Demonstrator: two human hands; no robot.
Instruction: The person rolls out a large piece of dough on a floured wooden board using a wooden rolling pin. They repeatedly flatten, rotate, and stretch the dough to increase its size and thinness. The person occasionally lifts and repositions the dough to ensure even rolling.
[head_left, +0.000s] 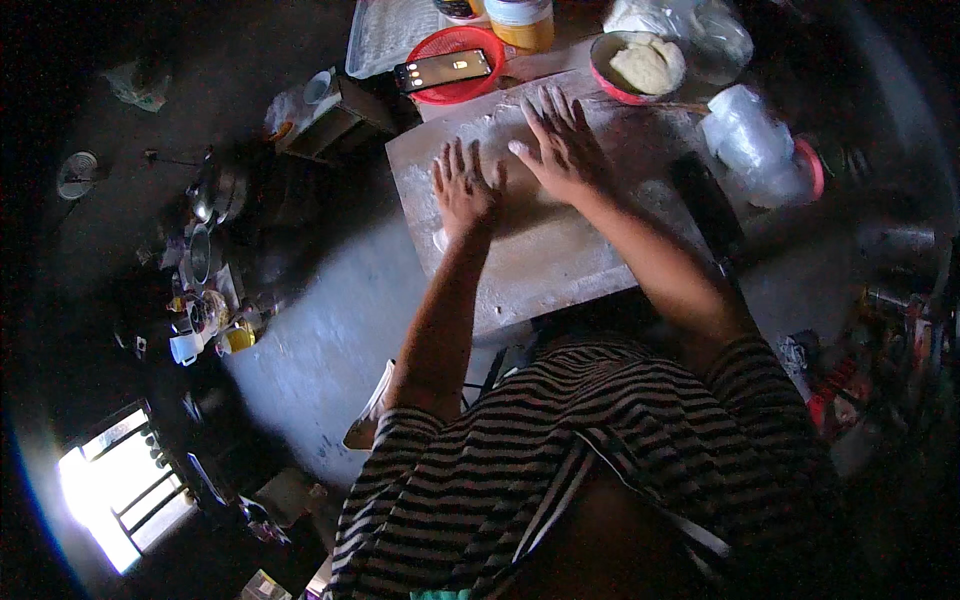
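Note:
A floured board (555, 255) lies before me. My left hand (466, 187) is over its left part, palm down, with fingers spread and nothing gripped. My right hand (561, 146) reaches to the far middle of the board, also spread and holding nothing, with flour on its fingertips. Whether either palm presses on something flat cannot be told. Past the board's far edge, pale dough (646, 66) sits in a bowl with a pink-red outside (600, 81). A small white thing (440, 240) shows beside my left wrist.
Beyond the board, a phone (444, 70) lies across a red plastic basket (491, 46), near a clear plastic tray (386, 37) and a jar with yellow contents (525, 30). Plastic bags (746, 139) lie at the right, by a dark oblong object (705, 199). A small cabinet (334, 120) stands left.

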